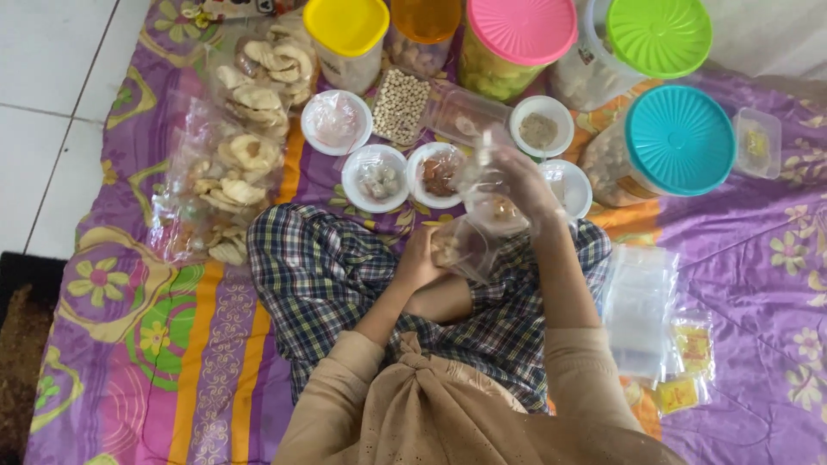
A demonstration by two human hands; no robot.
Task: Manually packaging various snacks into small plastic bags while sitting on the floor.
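Note:
I sit cross-legged in checked trousers on a purple flowered cloth (758, 284). My left hand (422, 258) is closed on the lower end of a small clear plastic bag (472, 243) with some snack pieces in it, held over my lap. My right hand (517, 185) is raised above it and holds the upper part of the clear plastic, its fingers wrapped by the film. In front of my hands stand small white bowls: one with grey pieces (376, 178), one with brown pieces (438, 175).
Big jars stand at the back, with yellow (346, 26), pink (521, 30), green (659, 36) and teal (679, 139) lids. Bags of crackers (233, 164) lie at the left. A stack of empty clear bags (639, 301) and yellow packets (689, 344) lie at the right.

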